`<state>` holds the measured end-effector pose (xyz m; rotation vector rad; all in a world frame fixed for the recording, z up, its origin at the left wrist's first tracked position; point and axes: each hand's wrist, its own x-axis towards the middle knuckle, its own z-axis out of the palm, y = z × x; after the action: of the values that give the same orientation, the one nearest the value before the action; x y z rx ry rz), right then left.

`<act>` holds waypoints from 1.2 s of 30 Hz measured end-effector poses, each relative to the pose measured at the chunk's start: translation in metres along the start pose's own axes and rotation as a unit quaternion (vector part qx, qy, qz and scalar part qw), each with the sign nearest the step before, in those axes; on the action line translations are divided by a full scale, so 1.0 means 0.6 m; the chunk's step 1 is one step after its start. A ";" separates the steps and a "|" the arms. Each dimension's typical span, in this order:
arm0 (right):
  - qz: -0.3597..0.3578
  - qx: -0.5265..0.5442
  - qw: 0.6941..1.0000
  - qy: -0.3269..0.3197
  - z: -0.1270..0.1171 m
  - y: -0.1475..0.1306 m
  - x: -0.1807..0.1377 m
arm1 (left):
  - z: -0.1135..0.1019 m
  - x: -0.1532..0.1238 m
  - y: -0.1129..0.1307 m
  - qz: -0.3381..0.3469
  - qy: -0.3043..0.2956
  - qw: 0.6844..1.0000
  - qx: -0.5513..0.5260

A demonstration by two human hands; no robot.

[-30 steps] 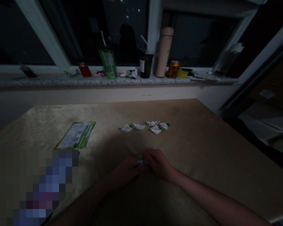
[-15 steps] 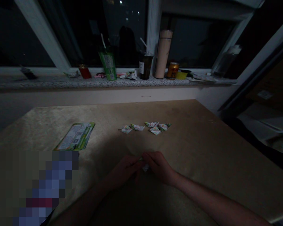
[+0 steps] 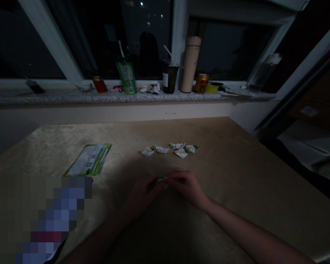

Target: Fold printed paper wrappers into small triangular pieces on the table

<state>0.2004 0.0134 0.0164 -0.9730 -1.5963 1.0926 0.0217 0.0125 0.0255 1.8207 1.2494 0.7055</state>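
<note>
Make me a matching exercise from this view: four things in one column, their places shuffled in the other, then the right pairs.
Things
1. five folded pieces
2. flat green-edged sheet
3. tall peach flask
4. small green-and-white piece

Places
A. on the windowsill
B. held between the left hand and the right hand
C. on the left part of the table
D. on the table, just beyond both hands

Pairs: 1-D; 2-C; 3-A; 4-B

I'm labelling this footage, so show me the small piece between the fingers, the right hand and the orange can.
Small piece (image 3: 161,179), head view: its visible green part.
Right hand (image 3: 189,187), head view: back of the hand.
Orange can (image 3: 201,83), head view: middle of its visible side.
</note>
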 end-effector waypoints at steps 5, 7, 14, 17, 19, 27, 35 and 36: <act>0.035 0.011 0.999 0.014 0.001 0.004 0.001 | 0.004 -0.001 0.002 -0.010 0.074 0.996 -0.043; 0.052 0.009 0.999 0.011 0.002 0.005 0.000 | 0.005 -0.001 0.004 -0.020 0.079 0.995 -0.065; 0.035 0.021 0.999 -0.007 -0.004 0.006 0.001 | 0.001 0.003 0.006 -0.037 0.057 0.993 -0.097; 0.042 0.020 0.999 -0.012 -0.004 0.010 0.001 | 0.001 0.004 0.007 -0.045 0.041 0.992 -0.111; 0.047 0.020 0.999 -0.005 -0.003 0.012 0.001 | 0.001 0.004 0.007 -0.050 0.037 0.991 -0.118; 0.087 0.066 0.994 0.007 0.001 0.007 0.001 | 0.002 0.004 0.013 -0.059 0.057 0.990 -0.112; 0.123 0.138 0.982 0.025 0.008 0.006 0.002 | 0.003 0.003 0.016 -0.071 0.077 0.988 -0.113; 0.123 0.140 0.982 0.027 0.009 0.006 0.001 | 0.004 0.003 0.016 -0.072 0.081 0.987 -0.115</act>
<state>0.1954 0.0141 0.0126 -1.0164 -1.2593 1.4052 0.0289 0.0114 0.0325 1.4947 1.3299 0.8923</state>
